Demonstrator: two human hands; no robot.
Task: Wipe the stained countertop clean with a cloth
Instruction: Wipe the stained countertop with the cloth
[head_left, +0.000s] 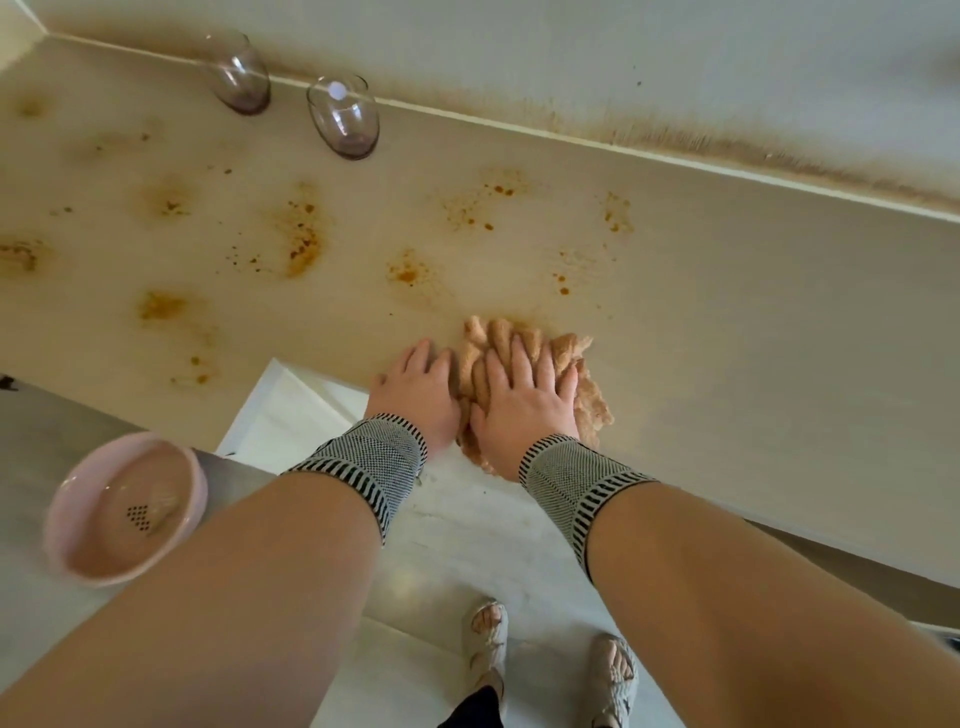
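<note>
While both hands press flat on the tan terry cloth (524, 374) near the front edge of the desk (727, 322), the wiping step looks only just begun: the right hand (524, 400) lies on the cloth with fingers straight and spread, and the left hand (415, 395) lies beside it, fingers extended, touching the cloth's left edge. Orange-brown stains (304, 239) lie beyond the cloth and to its left, toward two glass tumblers (343, 117) by the wall; a pink bowl (124, 509) sits well left. Next, I judge, the cloth needs pushing firmly over those stains.
</note>
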